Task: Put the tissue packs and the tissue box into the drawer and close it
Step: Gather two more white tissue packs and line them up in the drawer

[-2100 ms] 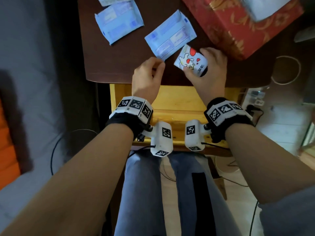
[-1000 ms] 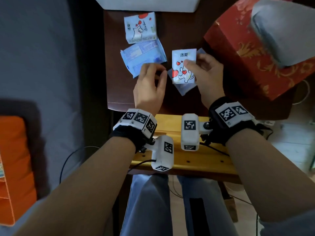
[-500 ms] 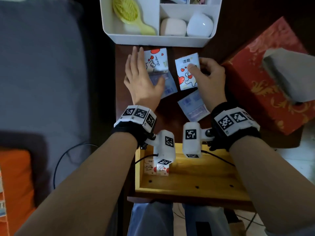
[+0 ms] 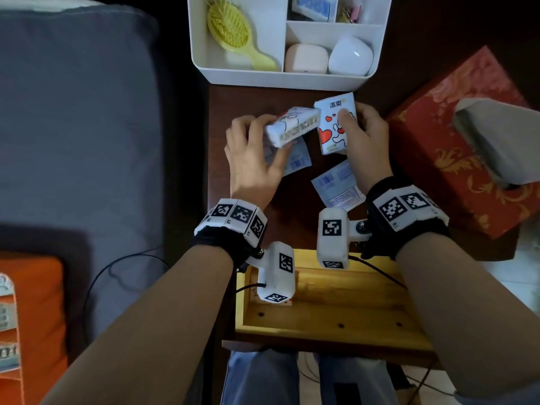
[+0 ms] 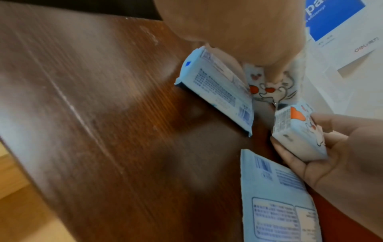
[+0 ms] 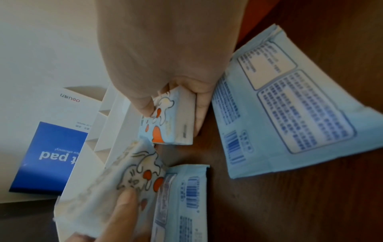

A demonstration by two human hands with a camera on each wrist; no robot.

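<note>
My left hand (image 4: 257,147) grips a white cartoon-print tissue pack (image 4: 292,127), tilted on edge just above the dark table (image 4: 222,112). My right hand (image 4: 362,133) pinches a second pack printed with red hearts (image 4: 333,127), thumb on its face; the two packs almost touch. Two flat light-blue packs lie on the table, one (image 4: 298,159) under my left palm, the other (image 4: 336,185) near my right wrist. The red tissue box (image 4: 455,141) stands at the right. The yellow wooden drawer (image 4: 330,314) is pulled open below the table edge. The wrist views show both grips: the left hand's pack (image 5: 267,88) and the right hand's pack (image 6: 170,121).
A white organiser tray (image 4: 280,80) with a yellow hairbrush (image 4: 233,33) and small cases stands at the back of the table. A grey cushion (image 4: 87,112) fills the left side, with an orange item (image 4: 35,317) and a black cable (image 4: 117,267) below it.
My left hand, which lay flat over the cartoon pack, now has it lifted and tilted in its grip. The right hand has kept its heart-print pack and moved slightly forward.
</note>
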